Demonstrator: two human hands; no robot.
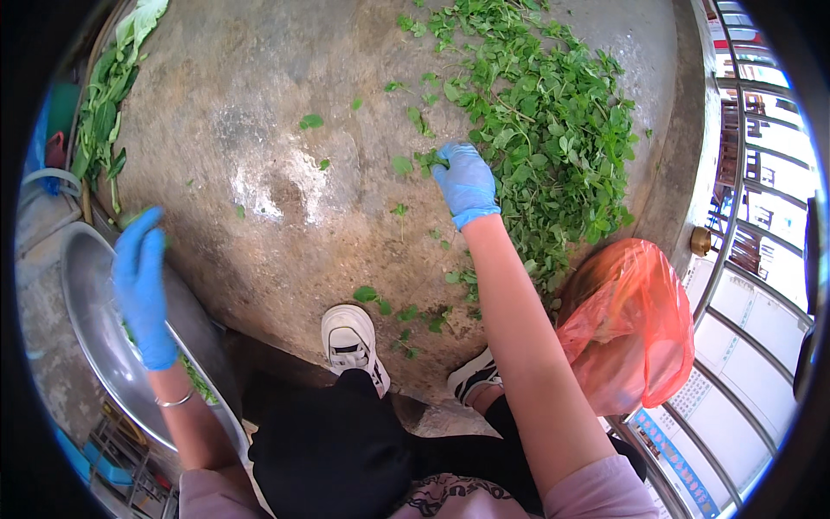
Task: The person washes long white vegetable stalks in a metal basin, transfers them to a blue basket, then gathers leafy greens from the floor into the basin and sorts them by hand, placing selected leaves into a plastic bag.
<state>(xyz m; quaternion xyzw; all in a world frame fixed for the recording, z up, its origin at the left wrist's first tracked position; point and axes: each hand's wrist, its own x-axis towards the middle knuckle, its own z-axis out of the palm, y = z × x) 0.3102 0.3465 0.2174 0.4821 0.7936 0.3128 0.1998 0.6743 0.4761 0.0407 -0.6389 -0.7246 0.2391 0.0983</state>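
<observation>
My right hand (463,183), in a blue glove, is closed on a small leafy green sprig (428,159) at the left edge of a big spread of leafy green herbs (551,136) on the concrete floor. Over the left side, my gloved left hand (141,289) is raised above a large metal basin (97,311), its fingers stretched and somewhat blurred. A bit of green shows behind those fingertips; whether they hold it I cannot tell. Chopped or loose greens (198,379) lie in the basin, partly hidden by my left wrist. Single leaves (311,121) are scattered across the floor.
A red plastic bag (626,331), full, stands at the right beside the herbs. Metal railings (739,194) run along the right edge. Long-stemmed leafy vegetables (104,104) lie at the upper left. Two shoes (350,337) are near the front, and blue crates (107,464) sit lower left.
</observation>
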